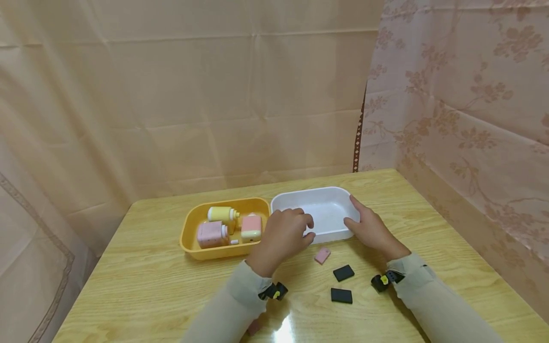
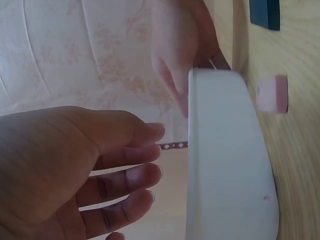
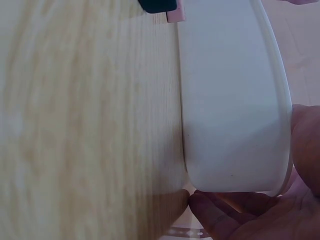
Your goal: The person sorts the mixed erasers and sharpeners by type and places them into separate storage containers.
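Note:
A white plastic tray [image 1: 328, 214] stands on the table, nothing visible inside it. My right hand [image 1: 373, 231] grips its right end, the thumb over the rim and the fingers against the outer wall, as the right wrist view [image 3: 270, 215] also shows. Over the tray's left part hovers my left hand [image 1: 280, 236], fingers loosely bent and holding nothing. In the left wrist view a gap separates those fingertips [image 2: 152, 132] from the tray wall. Just in front of the tray lies a small pink block [image 1: 322, 255].
Left of the white tray sits a yellow tray [image 1: 201, 256] holding a yellow bottle [image 1: 220, 213], a pink bottle-like container [image 1: 210, 234] and a pink-and-cream box [image 1: 251, 227]. Two black blocks [image 1: 343, 273] lie nearer me. Another pinkish piece [image 1: 253, 327] is partly hidden by my left sleeve.

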